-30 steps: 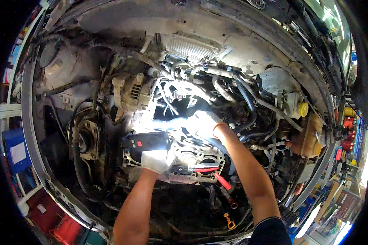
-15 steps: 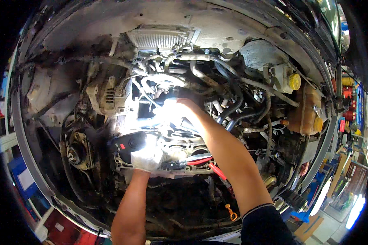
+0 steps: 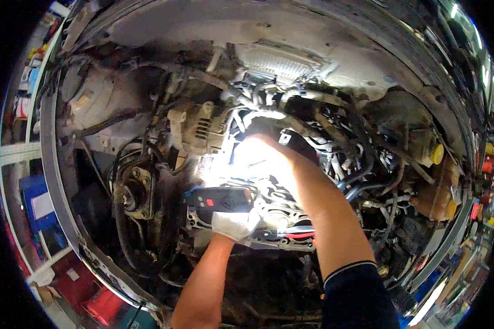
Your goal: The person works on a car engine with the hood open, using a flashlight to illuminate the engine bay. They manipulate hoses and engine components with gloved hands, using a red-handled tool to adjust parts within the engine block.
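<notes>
In a white glove, my left hand (image 3: 235, 223) is closed on a black work light (image 3: 220, 199) with a red mark on its back. The light is held just above the near edge of the engine block (image 3: 280, 215). My right hand (image 3: 256, 149) reaches past it into the middle of the engine, beside pale hoses and pipes. Strong glare washes out its fingers, so I cannot see what they hold or touch. Beneath my right forearm, pliers with red handles (image 3: 300, 236) lie on the near side of the block.
An alternator (image 3: 205, 129) stands left of the lit area, with a round hub (image 3: 134, 193) nearer me. Hoses and wiring crowd the right side, where a reservoir with a yellow cap (image 3: 437, 154) sits. The car's body frame (image 3: 52, 164) edges the bay.
The whole engine bay has shifted right and lower in view. The work light has turned, showing more of its back. My right hand stays in the bright area.
</notes>
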Available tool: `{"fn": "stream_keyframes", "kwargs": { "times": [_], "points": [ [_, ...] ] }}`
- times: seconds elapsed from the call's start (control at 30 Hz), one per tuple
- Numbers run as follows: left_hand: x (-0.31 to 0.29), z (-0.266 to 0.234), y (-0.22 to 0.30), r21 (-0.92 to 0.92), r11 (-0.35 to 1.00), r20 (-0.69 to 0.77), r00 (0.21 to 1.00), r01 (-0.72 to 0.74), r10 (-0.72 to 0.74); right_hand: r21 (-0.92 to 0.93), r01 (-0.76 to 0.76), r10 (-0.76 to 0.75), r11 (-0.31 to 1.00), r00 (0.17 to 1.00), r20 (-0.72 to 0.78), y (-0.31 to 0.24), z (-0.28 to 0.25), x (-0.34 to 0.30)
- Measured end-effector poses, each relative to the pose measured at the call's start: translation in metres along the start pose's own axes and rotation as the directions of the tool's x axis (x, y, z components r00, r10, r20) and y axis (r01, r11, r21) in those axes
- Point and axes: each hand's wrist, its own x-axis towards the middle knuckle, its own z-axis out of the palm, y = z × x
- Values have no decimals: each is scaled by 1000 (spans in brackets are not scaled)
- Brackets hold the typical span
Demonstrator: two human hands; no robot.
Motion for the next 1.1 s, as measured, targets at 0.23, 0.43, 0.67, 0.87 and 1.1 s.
{"fn": "stream_keyframes", "kwargs": {
  "times": [0.23,0.43,0.67,0.87,1.1],
  "points": [
    [11,-13,3,108,987,-29,992,-115,119,175,111,-159,978,945,287,-12,-7,-34],
    [13,-19,7,-42,998,70,997,39,-36,302,76,-186,950,916,356,-2,-12,-32],
    [7,-7,8,28,1000,-4,1000,-5,5,342,51,-172,938,927,332,6,-13,-31],
    [10,-12,12,-35,997,87,994,73,-70,335,62,-167,940,941,295,6,-6,-33],
    [11,-11,16,-47,991,102,988,123,-118,257,66,-114,964,978,175,8,-10,-35]
  ]
}}
